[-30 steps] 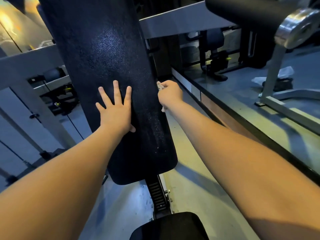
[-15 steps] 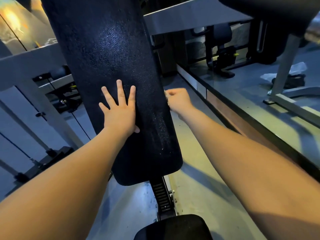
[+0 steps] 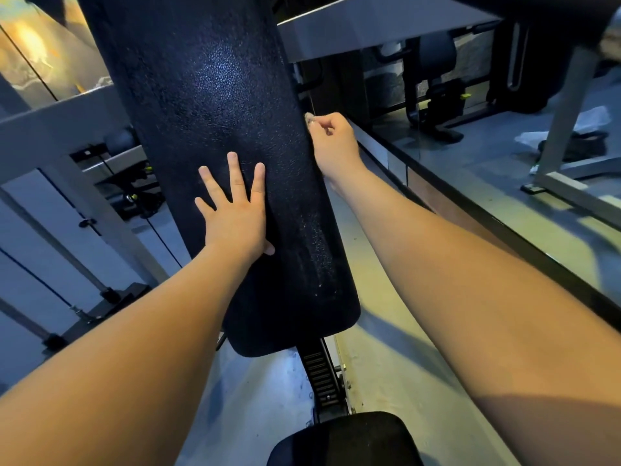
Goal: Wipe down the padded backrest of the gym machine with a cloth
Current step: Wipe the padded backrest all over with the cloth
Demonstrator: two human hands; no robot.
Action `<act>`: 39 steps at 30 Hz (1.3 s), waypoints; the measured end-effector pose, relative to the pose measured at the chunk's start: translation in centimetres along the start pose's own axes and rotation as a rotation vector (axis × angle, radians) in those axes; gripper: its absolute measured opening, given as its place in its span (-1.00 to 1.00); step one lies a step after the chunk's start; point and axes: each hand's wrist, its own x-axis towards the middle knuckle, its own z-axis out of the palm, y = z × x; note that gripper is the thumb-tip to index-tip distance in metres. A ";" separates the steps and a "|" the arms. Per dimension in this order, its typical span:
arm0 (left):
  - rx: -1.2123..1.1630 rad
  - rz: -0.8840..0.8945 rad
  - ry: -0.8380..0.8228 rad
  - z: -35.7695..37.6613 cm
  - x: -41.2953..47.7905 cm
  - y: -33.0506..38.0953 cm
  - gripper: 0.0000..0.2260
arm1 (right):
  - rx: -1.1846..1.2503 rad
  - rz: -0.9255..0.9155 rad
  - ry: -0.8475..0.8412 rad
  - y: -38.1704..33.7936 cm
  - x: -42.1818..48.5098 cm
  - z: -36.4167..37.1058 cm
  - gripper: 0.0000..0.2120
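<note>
Both forearms bare, no sleeves, rings or watch showing.

Dim gym: grey floor (image 3: 396,348), machine frames (image 3: 557,122) (perhaps mirrored).

A black seat pad (image 3: 346,438) sits at the bottom edge, with a ribbed black adjustment rail (image 3: 321,378) rising from it. On the grey floor (image 3: 396,364) at right, a pale metal frame leg (image 3: 561,129) stands near crumpled white material (image 3: 584,124). Thin cables (image 3: 158,230) run at left.

Left hand (image 3: 235,216) flat, fingers (image 3: 235,173) spread; right hand (image 3: 332,142) fisted; both arms extended.
</note>
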 end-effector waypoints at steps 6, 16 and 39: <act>0.011 -0.004 -0.003 -0.1 0.1 0.0 0.31 | -0.108 0.080 -0.097 4.2 -4.5 -2.6 -0.77; 0.005 -0.006 0.000 -0.3 -0.1 0.2 0.32 | -0.118 -0.129 0.043 -0.4 -2.4 -0.2 -0.78; -0.006 -0.012 0.009 -0.1 0.1 0.2 0.34 | -0.455 -0.553 0.191 -3.5 -1.0 2.5 -0.79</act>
